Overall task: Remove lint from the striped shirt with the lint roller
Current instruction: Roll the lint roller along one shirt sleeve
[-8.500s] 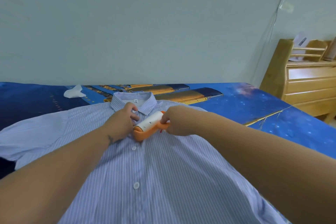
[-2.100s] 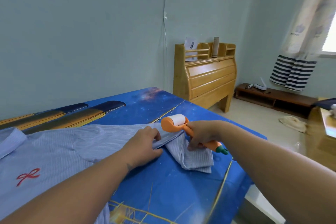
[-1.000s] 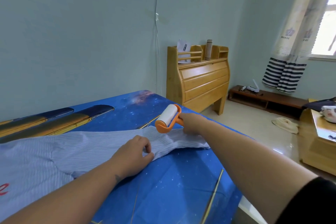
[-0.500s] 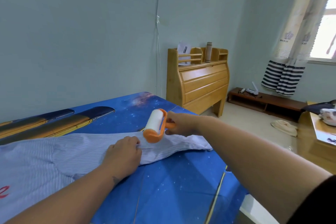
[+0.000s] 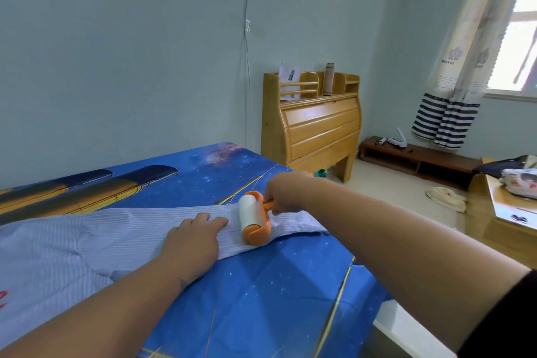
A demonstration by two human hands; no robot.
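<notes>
A: Hands first, what's each doing?

B: Right hand (image 5: 286, 193), centre-right of frame, is curled round the orange handle of the lint roller (image 5: 253, 221). The white drum lies across the sleeve, touching the cloth. Left hand (image 5: 193, 237) is just left of the roller, flat and spread, fingers (image 5: 216, 221) pressing the fabric down, gripping nothing.

A: And the striped shirt?

B: The striped shirt (image 5: 66, 250) is spread on the blue bed cover (image 5: 261, 299), filling the left-centre and lower left of frame. One sleeve reaches right toward centre; the cuff end sits near the bed edge, just past the roller. A bit of red stitching shows at the far left edge.

A: How far along, approx?

B: Hard to say exactly. I can't see any lint at this res. The roller's mid-sleeve, so I'd judge this sleeve is partway done, w/ the cuff end probably left. The body's mostly out of frame, so I can't tell its state. Other sleeve and back side aren't visible either.

A: Background stuff?

B: The wooden headboard (image 5: 316, 125) stands upper right of centre, well apart from the work.
</notes>
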